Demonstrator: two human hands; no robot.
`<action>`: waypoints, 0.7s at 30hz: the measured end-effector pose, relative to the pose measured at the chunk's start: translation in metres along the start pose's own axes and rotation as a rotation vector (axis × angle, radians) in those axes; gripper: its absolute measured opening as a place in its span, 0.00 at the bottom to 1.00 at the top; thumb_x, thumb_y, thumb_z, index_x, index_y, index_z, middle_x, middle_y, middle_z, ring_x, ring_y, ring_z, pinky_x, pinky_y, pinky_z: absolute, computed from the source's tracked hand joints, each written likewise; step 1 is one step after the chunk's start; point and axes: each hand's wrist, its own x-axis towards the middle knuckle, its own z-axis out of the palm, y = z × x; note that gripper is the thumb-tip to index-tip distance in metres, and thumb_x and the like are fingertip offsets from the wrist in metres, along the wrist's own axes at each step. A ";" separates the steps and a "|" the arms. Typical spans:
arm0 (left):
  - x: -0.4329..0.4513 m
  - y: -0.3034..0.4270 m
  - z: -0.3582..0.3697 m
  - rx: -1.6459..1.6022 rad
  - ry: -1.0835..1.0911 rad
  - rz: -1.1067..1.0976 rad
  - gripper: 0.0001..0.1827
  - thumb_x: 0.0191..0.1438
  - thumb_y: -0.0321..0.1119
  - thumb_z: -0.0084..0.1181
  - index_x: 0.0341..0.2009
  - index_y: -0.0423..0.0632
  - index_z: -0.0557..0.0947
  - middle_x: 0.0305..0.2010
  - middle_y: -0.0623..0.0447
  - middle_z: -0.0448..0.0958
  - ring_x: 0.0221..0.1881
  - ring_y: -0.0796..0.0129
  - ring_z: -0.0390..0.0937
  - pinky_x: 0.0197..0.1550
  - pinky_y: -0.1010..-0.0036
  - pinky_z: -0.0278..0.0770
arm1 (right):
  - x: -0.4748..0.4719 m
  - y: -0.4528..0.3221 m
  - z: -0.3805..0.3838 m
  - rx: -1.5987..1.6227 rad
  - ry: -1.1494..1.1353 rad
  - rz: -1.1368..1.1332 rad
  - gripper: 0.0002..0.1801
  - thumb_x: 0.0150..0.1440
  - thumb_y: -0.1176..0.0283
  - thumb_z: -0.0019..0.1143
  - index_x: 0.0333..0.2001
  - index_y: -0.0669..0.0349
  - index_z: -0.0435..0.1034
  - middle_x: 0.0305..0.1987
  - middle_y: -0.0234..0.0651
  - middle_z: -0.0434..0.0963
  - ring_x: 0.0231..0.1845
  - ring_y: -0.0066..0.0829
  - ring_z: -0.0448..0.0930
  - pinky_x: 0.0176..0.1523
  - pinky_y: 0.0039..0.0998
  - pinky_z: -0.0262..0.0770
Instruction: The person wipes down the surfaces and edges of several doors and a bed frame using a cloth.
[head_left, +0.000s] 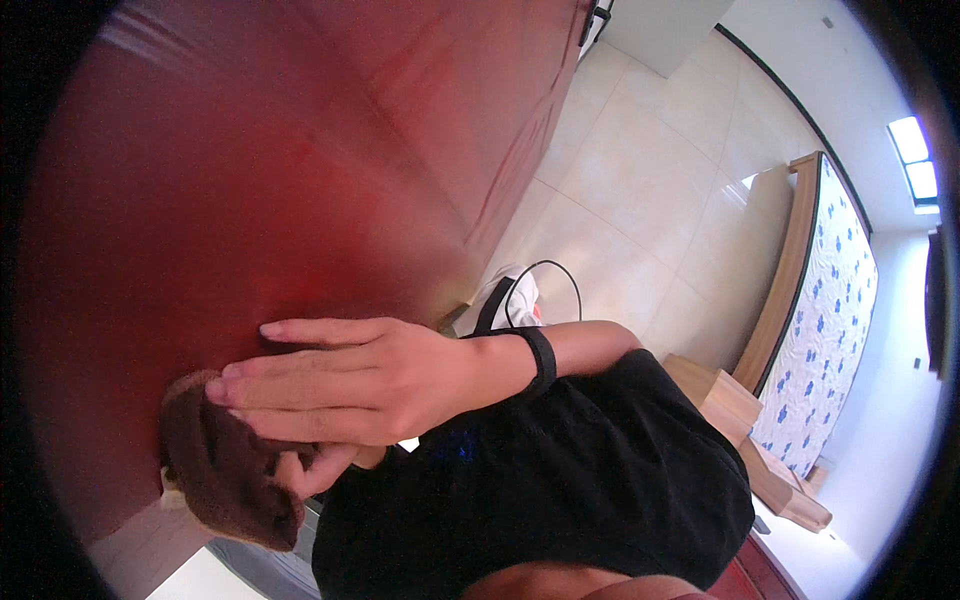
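My right hand (352, 382), with a black band (541, 360) around the wrist, reaches left in front of a large glossy red panelled surface (247, 202). Its fingers are nearly straight, their tips laid on a crumpled brown cloth (232, 480) at the lower left. Below the palm, a blurred digit (322, 469) presses into the cloth; I cannot tell whether it is the right thumb or part of my left hand. The rest of my left hand is hidden. One side of the cloth lies along the edge of the red surface.
Beyond the red surface, which has a black handle (596, 26), are pale floor tiles (637, 165). A black cable loop (562, 270) rises near a white item (517, 289) behind my wrist. Right are a wooden bed frame (776, 277) and a blue-patterned mattress (817, 322).
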 end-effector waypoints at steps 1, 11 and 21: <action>-0.001 -0.002 -0.001 -0.007 0.002 -0.011 0.08 0.67 0.34 0.51 0.39 0.44 0.78 0.41 0.56 0.71 0.38 0.75 0.68 0.37 0.84 0.63 | 0.000 0.002 0.000 -0.002 -0.005 -0.008 0.30 0.57 0.62 0.64 0.61 0.63 0.69 0.65 0.43 0.74 0.66 0.38 0.75 0.70 0.47 0.68; 0.008 0.036 0.013 -0.100 0.002 -0.154 0.09 0.67 0.37 0.53 0.41 0.46 0.78 0.46 0.53 0.72 0.44 0.70 0.68 0.43 0.76 0.63 | 0.009 0.016 -0.013 0.005 0.063 -0.053 0.24 0.60 0.61 0.60 0.55 0.64 0.71 0.61 0.42 0.75 0.60 0.40 0.78 0.67 0.45 0.71; 0.018 0.166 0.047 -0.267 -0.156 -0.312 0.10 0.66 0.39 0.54 0.43 0.47 0.79 0.50 0.50 0.73 0.50 0.64 0.68 0.49 0.68 0.63 | 0.001 0.082 -0.112 -0.189 -0.074 -0.040 0.23 0.58 0.67 0.59 0.55 0.65 0.67 0.59 0.48 0.73 0.57 0.44 0.78 0.54 0.38 0.76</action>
